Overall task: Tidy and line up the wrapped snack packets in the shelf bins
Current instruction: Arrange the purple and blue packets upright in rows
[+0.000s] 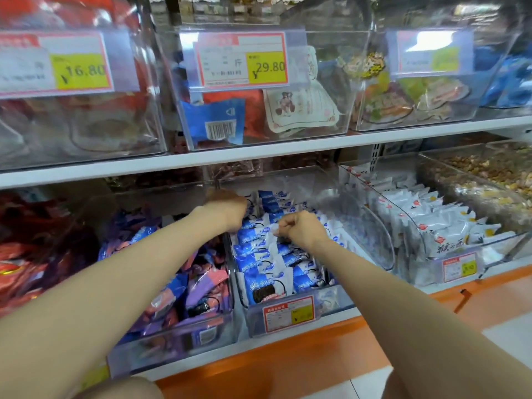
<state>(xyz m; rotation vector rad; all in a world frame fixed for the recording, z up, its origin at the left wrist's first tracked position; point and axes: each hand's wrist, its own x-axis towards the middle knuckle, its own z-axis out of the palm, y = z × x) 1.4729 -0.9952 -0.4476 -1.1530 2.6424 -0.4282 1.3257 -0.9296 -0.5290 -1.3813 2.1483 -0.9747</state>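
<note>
Blue-and-white wrapped snack packets (267,257) fill the middle clear bin (331,303) on the lower shelf, standing in rough rows. My left hand (227,208) reaches into the far left part of this bin, its fingers curled down among the back packets; what they hold is hidden. My right hand (299,228) hovers over the middle of the bin and pinches the white edge of one blue-and-white packet (275,231).
A bin of purple, pink and blue packets (184,286) sits left of the middle one, and a bin of white packets (437,226) sits right. Upper-shelf bins (259,90) with price tags overhang the lower row. An orange ledge (288,361) runs below.
</note>
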